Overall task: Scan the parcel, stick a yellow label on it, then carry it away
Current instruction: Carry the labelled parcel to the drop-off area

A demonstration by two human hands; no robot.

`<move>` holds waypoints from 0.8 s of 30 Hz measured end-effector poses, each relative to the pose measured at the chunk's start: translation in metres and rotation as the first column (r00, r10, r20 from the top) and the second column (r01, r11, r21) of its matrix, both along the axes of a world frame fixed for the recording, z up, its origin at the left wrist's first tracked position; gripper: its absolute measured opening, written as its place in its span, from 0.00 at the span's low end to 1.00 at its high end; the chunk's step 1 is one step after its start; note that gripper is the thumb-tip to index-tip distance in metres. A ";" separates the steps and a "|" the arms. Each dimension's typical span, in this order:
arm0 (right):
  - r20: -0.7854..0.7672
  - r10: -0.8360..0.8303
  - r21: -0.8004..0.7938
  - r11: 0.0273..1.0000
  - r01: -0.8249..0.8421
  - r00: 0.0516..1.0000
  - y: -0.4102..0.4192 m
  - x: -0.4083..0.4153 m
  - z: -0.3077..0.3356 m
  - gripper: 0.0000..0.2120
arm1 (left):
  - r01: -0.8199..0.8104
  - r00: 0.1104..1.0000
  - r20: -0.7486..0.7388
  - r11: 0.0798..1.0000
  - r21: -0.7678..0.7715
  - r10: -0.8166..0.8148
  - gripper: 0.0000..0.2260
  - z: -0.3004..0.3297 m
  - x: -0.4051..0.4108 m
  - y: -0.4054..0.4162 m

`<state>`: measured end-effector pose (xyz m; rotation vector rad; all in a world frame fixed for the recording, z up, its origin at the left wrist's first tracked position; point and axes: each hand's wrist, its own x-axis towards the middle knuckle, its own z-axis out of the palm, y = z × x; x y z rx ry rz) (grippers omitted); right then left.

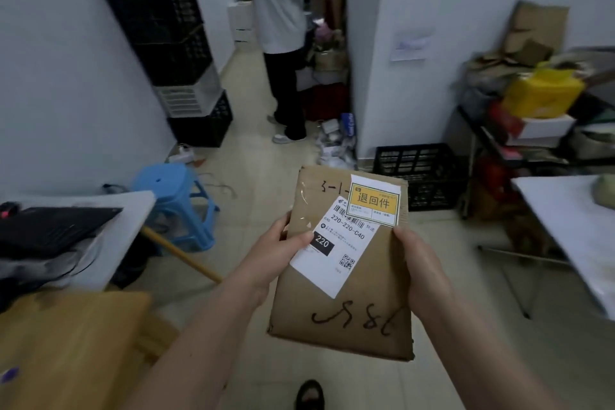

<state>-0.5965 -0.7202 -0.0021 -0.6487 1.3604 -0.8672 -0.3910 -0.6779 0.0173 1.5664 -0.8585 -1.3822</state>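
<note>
A flat brown cardboard parcel is held above the floor in the middle of the view. It carries a white shipping label and black handwriting. A yellow label sticks on its upper right part, overlapping the white label's corner. My left hand grips the parcel's left edge, thumb on the white label. My right hand grips the right edge just below the yellow label.
A person in a white shirt stands ahead, touching a stack of black crates. A blue stool, a table with a dark keyboard, a black crate, a cluttered rack and a white table flank the floor.
</note>
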 end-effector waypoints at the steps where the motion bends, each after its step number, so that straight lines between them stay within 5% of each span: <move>1: -0.004 -0.032 -0.005 0.999 0.032 0.999 -0.011 -0.008 -0.001 0.16 | 0.037 0.999 0.008 0.999 0.003 -0.037 0.20 -0.002 -0.006 -0.017; 24: 0.030 -0.442 -0.026 0.896 0.443 0.896 -0.246 -0.126 0.005 0.14 | 0.341 0.939 -0.051 0.940 0.009 -0.340 0.18 -0.011 -0.143 -0.337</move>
